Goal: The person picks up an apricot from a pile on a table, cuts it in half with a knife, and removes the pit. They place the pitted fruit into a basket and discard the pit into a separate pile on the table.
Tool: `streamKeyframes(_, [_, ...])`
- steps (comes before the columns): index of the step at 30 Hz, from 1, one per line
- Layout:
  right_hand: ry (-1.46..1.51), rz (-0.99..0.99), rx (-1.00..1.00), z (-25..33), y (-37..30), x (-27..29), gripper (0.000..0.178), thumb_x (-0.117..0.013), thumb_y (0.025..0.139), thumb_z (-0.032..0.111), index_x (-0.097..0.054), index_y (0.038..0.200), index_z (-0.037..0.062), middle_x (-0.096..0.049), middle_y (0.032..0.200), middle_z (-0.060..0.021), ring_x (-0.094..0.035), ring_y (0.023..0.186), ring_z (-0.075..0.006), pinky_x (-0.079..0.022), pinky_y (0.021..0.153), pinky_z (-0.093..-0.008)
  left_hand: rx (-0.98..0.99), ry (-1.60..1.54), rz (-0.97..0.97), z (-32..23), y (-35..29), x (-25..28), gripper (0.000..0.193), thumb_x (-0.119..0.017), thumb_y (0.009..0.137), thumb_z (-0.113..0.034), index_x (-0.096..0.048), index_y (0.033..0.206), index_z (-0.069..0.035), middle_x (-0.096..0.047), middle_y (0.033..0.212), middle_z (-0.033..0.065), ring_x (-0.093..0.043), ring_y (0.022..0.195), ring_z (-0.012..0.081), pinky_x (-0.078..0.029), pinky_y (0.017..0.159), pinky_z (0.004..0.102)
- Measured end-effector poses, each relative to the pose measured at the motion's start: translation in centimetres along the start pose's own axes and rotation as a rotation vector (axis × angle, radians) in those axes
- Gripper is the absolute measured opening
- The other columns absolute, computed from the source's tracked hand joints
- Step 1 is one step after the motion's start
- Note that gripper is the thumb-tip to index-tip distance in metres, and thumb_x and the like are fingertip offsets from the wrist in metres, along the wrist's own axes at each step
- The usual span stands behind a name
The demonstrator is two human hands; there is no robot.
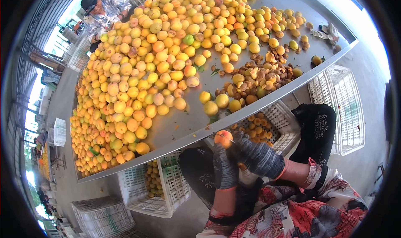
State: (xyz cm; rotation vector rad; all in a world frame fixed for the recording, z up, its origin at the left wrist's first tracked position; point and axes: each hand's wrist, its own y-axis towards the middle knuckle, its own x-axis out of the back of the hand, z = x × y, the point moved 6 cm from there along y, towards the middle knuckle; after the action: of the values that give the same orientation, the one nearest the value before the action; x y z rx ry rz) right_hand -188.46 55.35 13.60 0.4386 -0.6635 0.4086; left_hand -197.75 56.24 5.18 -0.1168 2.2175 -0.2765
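Observation:
Both my hands wear grey knitted gloves and meet just below the table's front edge. My left hand (226,167) is closed around an orange-yellow apricot (223,139), which shows above its fingers. My right hand (262,158) is closed beside it, apparently on a small knife; a thin dark blade edge shows across the apricot, and the handle is mostly hidden by the glove. Ahead, a large heap of apricots (138,79) covers much of the metal table (175,127). To its right lies a pile of brownish, split apricot pieces (261,77).
Beneath the table edge, a white crate (286,123) holds apricot halves (257,131). Another white crate (177,183) at left contains yellowish fruit. An upright white crate (348,112) stands right of my knee. Across the table, a person (104,12) in a dark hat works by the heap.

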Motion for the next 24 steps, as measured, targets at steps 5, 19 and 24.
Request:
streamKeyframes(5, [0.040,0.100,0.027,-0.9,0.8,0.0,0.037,-0.054,0.079,0.009,-0.046,0.114,0.0024,-0.057,0.094,-0.0165,-0.058,0.080,-0.0322,-0.047,0.066,-0.0356,-0.090,0.272,-0.093,-2.5,-0.7,0.4,0.048,-0.049,0.084,-0.039,-0.044,0.114,-0.002,-0.052,0.104,0.0066,-0.051,0.087,0.0151,-0.043,0.076,0.0257])
streamKeyframes(19, [-0.029,0.036,-0.055,0.1,0.9,0.2,0.042,-0.053,0.078,0.013,-0.043,0.118,0.0037,-0.056,0.097,-0.0173,-0.058,0.080,-0.0325,-0.047,0.066,-0.0367,-0.108,0.500,-0.146,-3.0,-0.3,0.7,0.040,-0.045,0.088,-0.031,-0.048,0.111,0.001,-0.054,0.101,0.0081,-0.052,0.087,0.0149,-0.043,0.077,0.0252])
streamKeyframes(24, [0.034,0.136,-0.117,-0.5,0.4,-1.2,0.041,-0.052,0.078,0.013,-0.044,0.117,0.0040,-0.056,0.098,-0.0165,-0.058,0.080,-0.0309,-0.048,0.066,-0.0353,-0.235,0.541,-0.187,-3.6,-0.6,-0.5,0.040,-0.043,0.089,-0.031,-0.048,0.110,0.002,-0.054,0.101,0.0083,-0.051,0.089,0.0136,-0.043,0.076,0.0251])
